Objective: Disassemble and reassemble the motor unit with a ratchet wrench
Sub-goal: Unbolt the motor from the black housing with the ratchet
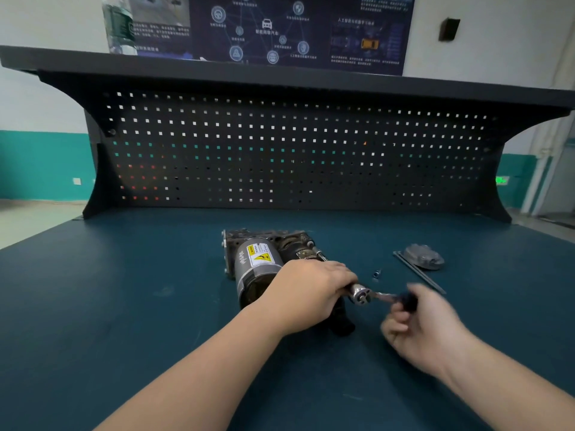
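Observation:
The motor unit, a grey cylinder with a yellow warning label on a dark metal housing, lies on the blue-green bench top. My left hand lies over its right side, fingers curled around the socket end of the ratchet wrench. The wrench's chrome head shows just right of that hand. My right hand grips the dark wrench handle and is blurred by motion. The spot where the socket meets the motor is hidden under my left hand.
A grey metal cover lies at the right with long thin bolts beside it. A small loose bolt sits between the cover and the motor. A black pegboard closes off the back of the bench.

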Tool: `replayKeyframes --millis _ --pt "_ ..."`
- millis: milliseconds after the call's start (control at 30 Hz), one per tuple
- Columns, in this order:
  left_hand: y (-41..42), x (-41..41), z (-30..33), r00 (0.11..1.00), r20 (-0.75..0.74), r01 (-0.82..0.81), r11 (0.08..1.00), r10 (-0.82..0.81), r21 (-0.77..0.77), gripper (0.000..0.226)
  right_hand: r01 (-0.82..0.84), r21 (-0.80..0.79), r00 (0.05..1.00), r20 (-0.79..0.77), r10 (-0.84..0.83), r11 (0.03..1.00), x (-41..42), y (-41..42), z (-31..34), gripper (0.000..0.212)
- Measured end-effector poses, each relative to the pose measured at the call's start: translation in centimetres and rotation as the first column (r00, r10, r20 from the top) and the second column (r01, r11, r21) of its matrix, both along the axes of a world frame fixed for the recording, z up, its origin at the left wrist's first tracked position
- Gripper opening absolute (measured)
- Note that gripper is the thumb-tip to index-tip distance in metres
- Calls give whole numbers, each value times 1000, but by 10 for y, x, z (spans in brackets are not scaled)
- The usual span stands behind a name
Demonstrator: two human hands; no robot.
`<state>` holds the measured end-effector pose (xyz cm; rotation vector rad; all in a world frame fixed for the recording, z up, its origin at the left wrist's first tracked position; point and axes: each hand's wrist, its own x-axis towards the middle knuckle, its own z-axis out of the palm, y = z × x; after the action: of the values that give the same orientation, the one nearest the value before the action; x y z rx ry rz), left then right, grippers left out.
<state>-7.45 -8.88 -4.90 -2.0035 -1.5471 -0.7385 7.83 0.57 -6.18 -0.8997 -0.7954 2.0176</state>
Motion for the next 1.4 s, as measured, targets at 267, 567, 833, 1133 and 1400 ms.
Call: replayKeyframes --millis 267,567,833,1133,1400 --pt "-2 3 -1 1000 -13 0 992 2 130 11 -54 128 997 55 48 990 20 -4 9 33" --pt "1 0 -10 998 -62 -7 1000 9 29 8 -269 170 911 364 193 948 42 4 13 35" --pt "-5 12 4 997 -16 -70 965 76 255 47 -161 366 987 33 160 917 18 3 41 27" --pt "-14 -8 23 867 441 -379 881 231 284 20 -156 716 973 -9 232 681 -59 -7 76 31" --pt "-16 -42 19 708 624 -532 831 330 164 48 -333 750 937 333 109 572 -95 38 60 41"
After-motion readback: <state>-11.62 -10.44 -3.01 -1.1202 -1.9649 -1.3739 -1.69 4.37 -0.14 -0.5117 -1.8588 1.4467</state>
